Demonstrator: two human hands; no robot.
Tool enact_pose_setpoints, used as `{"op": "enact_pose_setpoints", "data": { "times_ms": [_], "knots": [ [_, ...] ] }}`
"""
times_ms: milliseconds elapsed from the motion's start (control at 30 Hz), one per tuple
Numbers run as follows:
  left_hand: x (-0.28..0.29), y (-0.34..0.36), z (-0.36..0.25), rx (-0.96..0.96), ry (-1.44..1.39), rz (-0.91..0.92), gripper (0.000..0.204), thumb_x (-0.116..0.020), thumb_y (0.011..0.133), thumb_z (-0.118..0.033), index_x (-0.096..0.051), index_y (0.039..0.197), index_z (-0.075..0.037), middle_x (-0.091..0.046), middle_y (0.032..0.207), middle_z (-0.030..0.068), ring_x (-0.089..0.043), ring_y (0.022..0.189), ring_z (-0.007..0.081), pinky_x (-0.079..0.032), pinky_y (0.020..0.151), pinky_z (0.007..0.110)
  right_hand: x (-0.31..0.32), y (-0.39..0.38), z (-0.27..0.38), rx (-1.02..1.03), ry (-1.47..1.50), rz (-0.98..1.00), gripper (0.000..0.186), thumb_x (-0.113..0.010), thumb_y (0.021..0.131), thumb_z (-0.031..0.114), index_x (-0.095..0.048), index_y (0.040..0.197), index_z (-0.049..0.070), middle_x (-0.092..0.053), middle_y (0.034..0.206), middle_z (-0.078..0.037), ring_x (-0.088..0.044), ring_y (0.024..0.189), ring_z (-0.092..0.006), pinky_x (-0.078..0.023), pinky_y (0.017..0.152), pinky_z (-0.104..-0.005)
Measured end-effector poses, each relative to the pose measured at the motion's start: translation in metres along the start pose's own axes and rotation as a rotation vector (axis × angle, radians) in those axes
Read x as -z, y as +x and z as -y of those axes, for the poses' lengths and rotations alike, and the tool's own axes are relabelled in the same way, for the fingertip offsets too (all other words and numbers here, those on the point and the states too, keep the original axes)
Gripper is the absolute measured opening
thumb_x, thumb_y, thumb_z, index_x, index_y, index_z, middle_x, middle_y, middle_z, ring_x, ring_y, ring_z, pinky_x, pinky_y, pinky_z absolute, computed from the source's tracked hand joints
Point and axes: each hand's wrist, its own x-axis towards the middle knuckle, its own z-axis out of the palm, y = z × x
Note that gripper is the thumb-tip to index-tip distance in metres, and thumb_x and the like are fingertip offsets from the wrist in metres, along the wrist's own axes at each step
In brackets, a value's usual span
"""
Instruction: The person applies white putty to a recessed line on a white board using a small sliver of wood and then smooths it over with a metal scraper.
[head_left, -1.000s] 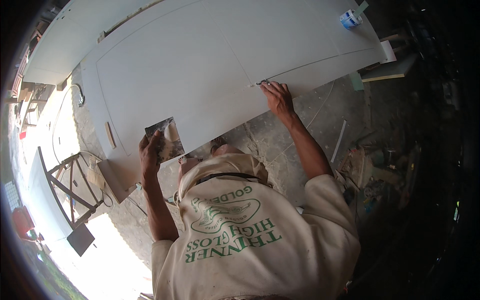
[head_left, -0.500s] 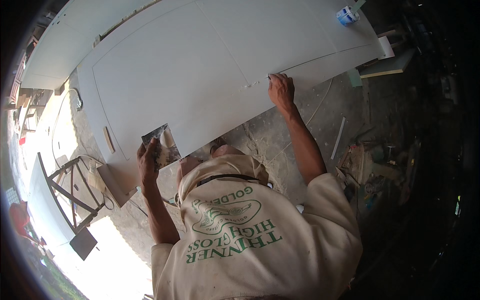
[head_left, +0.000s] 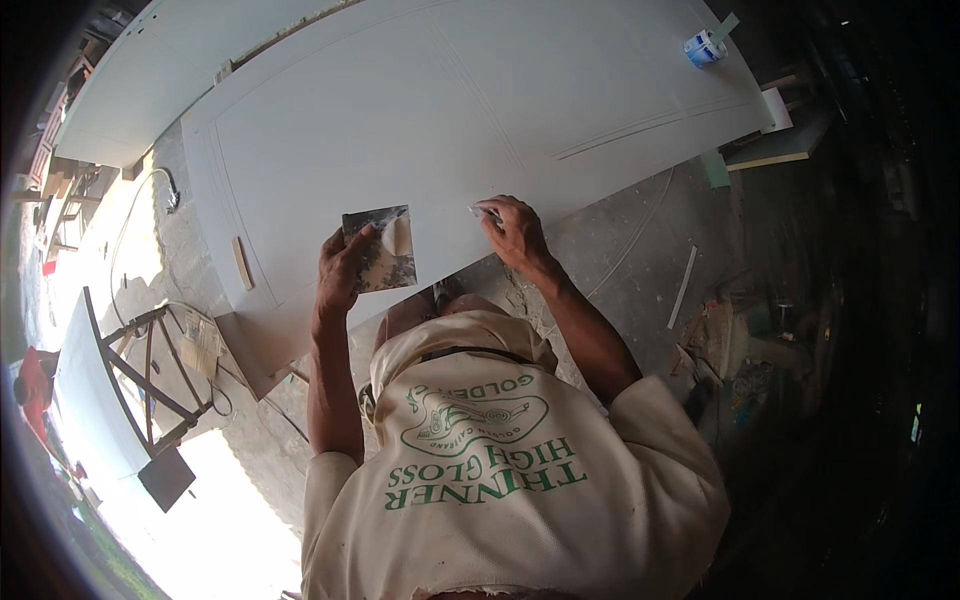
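My left hand [head_left: 343, 272] grips a dark, stained square plate [head_left: 386, 268] by its left side, with the thumb on top. A cream-coloured dab of paste [head_left: 397, 237] lies on that plate. Over the near part of a large white panel [head_left: 300, 150], my right hand [head_left: 518, 236] is closed, fingers pinched on a small thin scraper [head_left: 477, 211] with whitish paste at its edge. Most of the scraper is hidden by the fingers. A gap separates the scraper from the plate. Thin straight grooves run along the panel, one dark at the right.
A blue-and-white tin [head_left: 703, 48] with a green strip in it stands at the panel's far right. A small wooden strip [head_left: 242, 263] lies near its left edge. Another pale panel [head_left: 150, 85] is at far left, a metal stand [head_left: 155, 385] at left, scrap [head_left: 735, 350] on the floor at right.
My right hand has come left and nearer, away from the dark groove. My left hand has carried the plate rightward and up over the panel. The white crumbs by the groove no longer show.
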Motion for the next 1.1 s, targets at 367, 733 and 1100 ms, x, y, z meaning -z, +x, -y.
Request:
{"op": "enact_pose_setpoints", "data": {
  "times_ms": [367, 733, 1100],
  "knots": [
    [-0.068, 0.028, -0.037, 0.031, 0.227, 0.342, 0.034, -0.068, 0.098, -0.027, -0.068, 0.110, 0.005, -0.072, 0.094, 0.0072, -0.067, 0.076, 0.0115, -0.055, 0.069, 0.029, 0.082, 0.005, 0.073, 0.637, -0.194, 0.079, 0.036, -0.068, 0.082, -0.005, -0.079, 0.112, 0.013, -0.073, 0.122, 0.004, -0.061, 0.116, -0.0205, -0.044, 0.101, -0.0371],
    [-0.131, 0.059, 0.020, 0.009, 0.043, 0.084, 0.035, -0.066, 0.100, -0.028, -0.067, 0.115, 0.005, -0.072, 0.095, 0.0084, -0.068, 0.079, 0.0132, -0.056, 0.071, 0.029, 0.135, 0.016, -0.098, 0.401, -0.369, 0.015, 0.032, -0.062, 0.086, -0.005, -0.070, 0.116, 0.002, -0.070, 0.116, -0.011, -0.062, 0.113, -0.0269, -0.047, 0.096, -0.0409],
    [-0.127, 0.044, 0.067, 0.009, -0.052, -0.182, 0.023, -0.066, 0.101, -0.020, -0.068, 0.112, 0.000, -0.071, 0.094, 0.0051, -0.069, 0.076, 0.0115, -0.059, 0.067, 0.030, 0.122, 0.043, -0.188, 0.524, -0.532, -0.015, 0.027, -0.063, 0.089, 0.004, -0.071, 0.114, 0.001, -0.069, 0.115, -0.008, -0.061, 0.112, -0.0230, -0.047, 0.088, -0.0415]
  ]
}}
